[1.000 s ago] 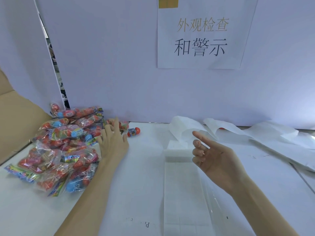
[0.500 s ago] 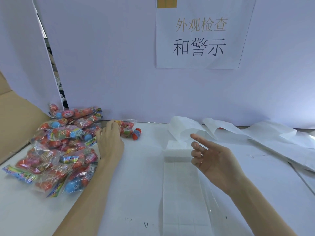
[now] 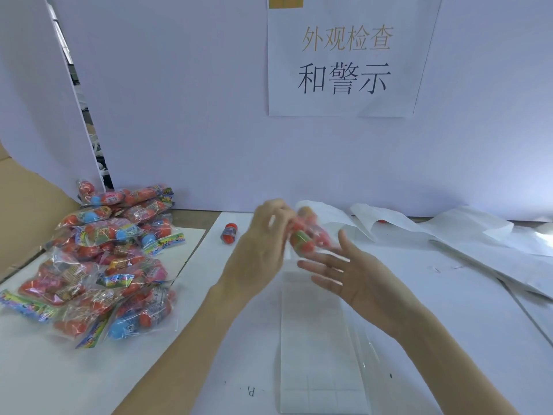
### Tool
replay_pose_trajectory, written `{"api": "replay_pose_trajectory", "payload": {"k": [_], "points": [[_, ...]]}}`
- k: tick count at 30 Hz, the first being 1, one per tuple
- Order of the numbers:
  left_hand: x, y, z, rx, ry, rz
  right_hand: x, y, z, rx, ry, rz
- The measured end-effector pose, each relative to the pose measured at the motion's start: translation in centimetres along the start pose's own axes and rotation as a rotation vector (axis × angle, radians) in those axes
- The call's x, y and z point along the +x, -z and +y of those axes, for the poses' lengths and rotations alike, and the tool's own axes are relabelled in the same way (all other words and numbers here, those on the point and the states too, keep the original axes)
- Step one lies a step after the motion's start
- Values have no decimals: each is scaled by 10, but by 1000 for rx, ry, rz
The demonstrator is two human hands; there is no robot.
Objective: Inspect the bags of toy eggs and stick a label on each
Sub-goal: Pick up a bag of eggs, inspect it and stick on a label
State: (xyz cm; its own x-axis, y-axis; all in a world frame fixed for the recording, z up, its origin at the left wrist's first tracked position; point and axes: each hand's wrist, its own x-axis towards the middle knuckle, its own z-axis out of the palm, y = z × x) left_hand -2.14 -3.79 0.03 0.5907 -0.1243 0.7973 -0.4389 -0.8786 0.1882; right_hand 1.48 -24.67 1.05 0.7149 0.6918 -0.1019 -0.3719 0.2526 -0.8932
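Note:
My left hand (image 3: 263,244) holds a clear bag of red toy eggs (image 3: 308,235) in the air above the middle of the table; the bag is blurred by motion. Just to its right and below, my right hand (image 3: 356,274) is open with fingers spread, fingertips near the bag. A pile of several bags of toy eggs (image 3: 107,259) lies at the left of the table. A white sheet of small labels (image 3: 317,339) lies flat under my hands. One loose red toy egg (image 3: 229,233) lies on the table left of my left hand.
White backing-paper strips (image 3: 449,235) trail across the back right of the table. A cardboard box flap (image 3: 27,211) stands at the far left. A white wall with a printed paper sign (image 3: 344,61) closes the back.
My left hand took a bag from beside the pile and lifted it right, toward the middle. My right hand opened its fingers and moved up to meet the bag. A loose egg stayed behind.

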Motion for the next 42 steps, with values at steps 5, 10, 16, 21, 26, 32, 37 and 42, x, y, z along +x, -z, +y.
{"api": "replay_pose_trajectory", "payload": {"k": [5,10,16,21,26,32,37,42], "points": [[-2,-6,10,-126,-113,-148,1,9,-1,-67,154,138],[2,-1,16,-638,513,-176,-1,14,-5,-142,138,118],[5,1,7,-890,823,-191,3,15,-4,-102,160,247],[4,-5,3,-929,889,-159,0,12,-1,-219,183,265],[2,-11,14,-776,804,-75,1,5,3,-266,238,336],[-1,-16,19,-646,728,13,-1,2,4,-337,167,166],[0,-14,12,-495,656,26,-2,2,0,-426,223,155],[0,-9,8,-422,629,57,-1,3,0,-425,241,222]]}}
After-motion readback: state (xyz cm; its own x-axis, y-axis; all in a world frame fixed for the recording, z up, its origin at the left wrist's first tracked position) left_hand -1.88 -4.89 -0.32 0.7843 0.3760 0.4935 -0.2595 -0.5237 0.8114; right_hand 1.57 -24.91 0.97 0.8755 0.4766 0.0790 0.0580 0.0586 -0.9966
